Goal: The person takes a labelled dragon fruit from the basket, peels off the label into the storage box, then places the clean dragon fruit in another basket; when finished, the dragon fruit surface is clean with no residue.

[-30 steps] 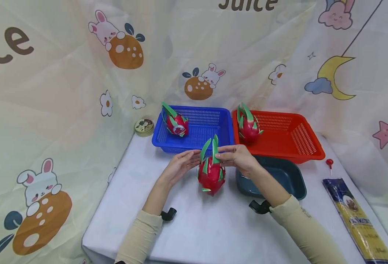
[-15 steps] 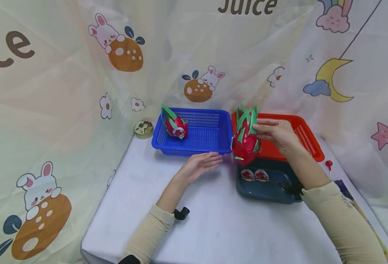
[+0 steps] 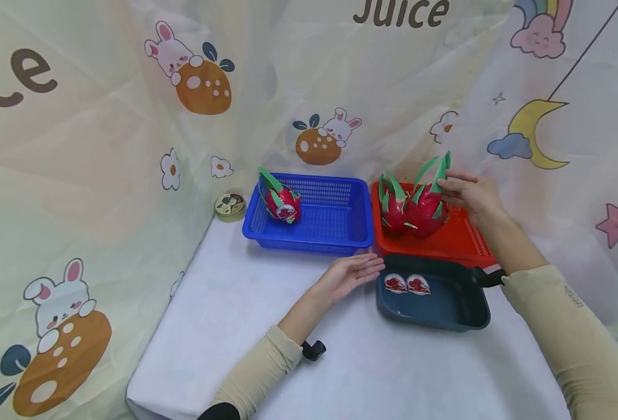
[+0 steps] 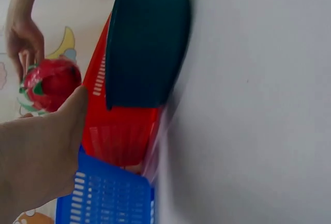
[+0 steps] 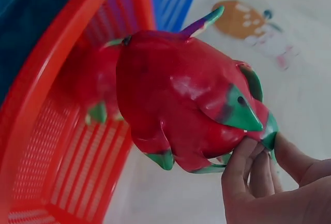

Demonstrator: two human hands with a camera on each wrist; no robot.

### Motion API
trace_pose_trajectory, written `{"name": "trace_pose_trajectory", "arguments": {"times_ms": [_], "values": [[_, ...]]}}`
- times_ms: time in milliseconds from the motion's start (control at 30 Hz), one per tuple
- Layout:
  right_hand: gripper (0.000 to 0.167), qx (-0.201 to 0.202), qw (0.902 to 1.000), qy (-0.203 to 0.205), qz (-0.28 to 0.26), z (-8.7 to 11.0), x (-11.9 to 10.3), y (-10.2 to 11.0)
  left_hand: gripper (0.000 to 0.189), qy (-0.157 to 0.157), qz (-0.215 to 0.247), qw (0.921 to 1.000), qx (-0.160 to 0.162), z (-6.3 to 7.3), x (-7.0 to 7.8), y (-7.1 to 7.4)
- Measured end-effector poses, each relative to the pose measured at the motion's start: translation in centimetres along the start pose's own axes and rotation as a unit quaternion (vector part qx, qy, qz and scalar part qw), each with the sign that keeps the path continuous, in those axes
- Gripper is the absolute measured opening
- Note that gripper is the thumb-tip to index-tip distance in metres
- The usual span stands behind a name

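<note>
The head camera looks forward and down over the worktop (image 3: pixel 219 309); both wrist cameras, much closer, share the red basket (image 4: pixel 116 144).

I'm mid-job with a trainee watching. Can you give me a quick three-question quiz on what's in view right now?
1. Which hand grips a dragon fruit by its leafy end?
2. True or false, about the blue basket: it holds two dragon fruits.
3. Fill the gap: ___ round stickers show in the dark tray.

Key:
1. The right hand; the left hand is stretched out beside the tray, holding nothing.
2. False: only one fruit lies in it.
3. Two.
</note>
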State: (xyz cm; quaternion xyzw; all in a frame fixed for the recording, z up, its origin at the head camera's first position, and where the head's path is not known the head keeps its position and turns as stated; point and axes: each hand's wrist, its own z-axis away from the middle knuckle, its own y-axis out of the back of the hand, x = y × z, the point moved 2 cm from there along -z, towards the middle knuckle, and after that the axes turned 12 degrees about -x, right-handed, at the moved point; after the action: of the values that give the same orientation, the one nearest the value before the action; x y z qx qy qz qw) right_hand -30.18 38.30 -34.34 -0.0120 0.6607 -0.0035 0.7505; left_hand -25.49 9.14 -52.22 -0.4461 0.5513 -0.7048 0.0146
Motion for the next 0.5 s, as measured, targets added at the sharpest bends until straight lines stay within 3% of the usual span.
{"name": "trace_pose_trajectory", "arguments": {"times_ms": [300,500], "values": [[0.070,0.045,0.9972,-0.038,0.046,-3.0,0.3,2.7,0.050,-0.025,0.038,0.9985,0.030,-2.3,-1.3,-0.6],[0.057,0.095,0.9889,-0.064,0.095,-5.2,1.7,3.4,0.048,-0.046,0.041,0.9966,0.055,-2.7,-1.2,-0.4]]}}
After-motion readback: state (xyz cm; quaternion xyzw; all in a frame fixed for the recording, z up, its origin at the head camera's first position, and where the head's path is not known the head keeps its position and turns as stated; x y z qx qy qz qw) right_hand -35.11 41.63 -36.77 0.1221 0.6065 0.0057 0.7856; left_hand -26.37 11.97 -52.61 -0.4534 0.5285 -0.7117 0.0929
